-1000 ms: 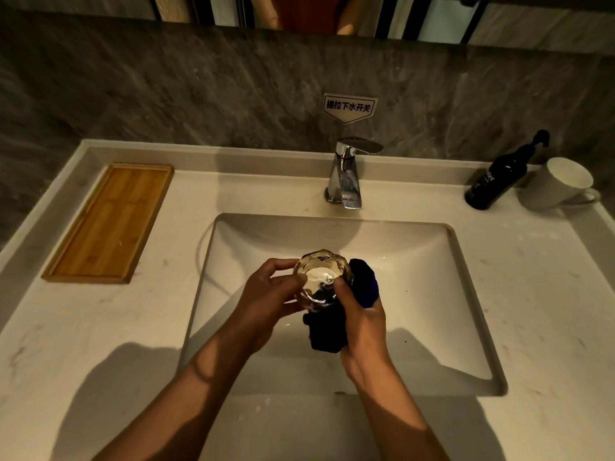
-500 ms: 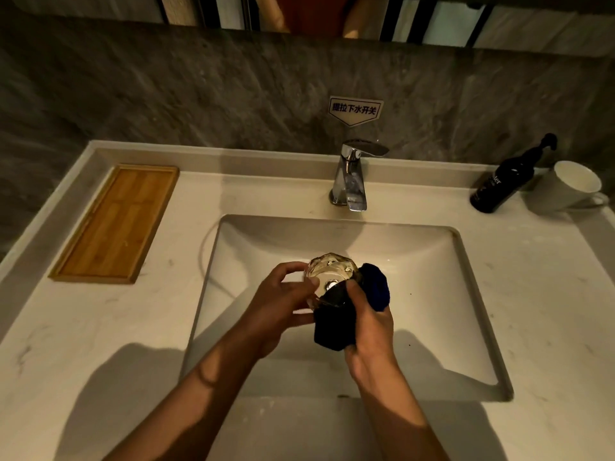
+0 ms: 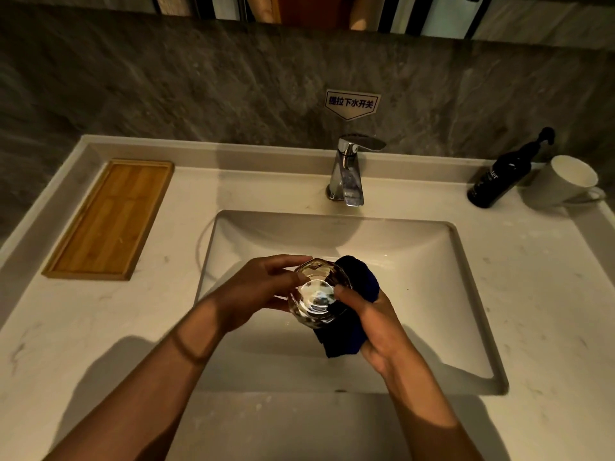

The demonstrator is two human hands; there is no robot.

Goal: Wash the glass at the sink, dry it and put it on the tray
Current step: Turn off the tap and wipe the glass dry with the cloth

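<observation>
A clear faceted glass (image 3: 317,296) is held over the white sink basin (image 3: 432,277), tipped so its base faces me. My left hand (image 3: 259,291) grips its left side. My right hand (image 3: 372,324) holds a dark blue cloth (image 3: 352,341) against the glass's right side, thumb on the glass base. The cloth wraps behind and below the glass. A wooden tray (image 3: 109,221) lies on the counter at the far left, with nothing on it.
A chrome faucet (image 3: 347,171) stands behind the basin, no water running. A black pump bottle (image 3: 499,181) and a white mug (image 3: 562,183) sit at the back right of the pale marble counter (image 3: 549,311). A grey stone wall rises behind.
The glass has been turned and tilted in my hands, its base now facing me more. Both hands stay over the basin with the cloth against the glass.
</observation>
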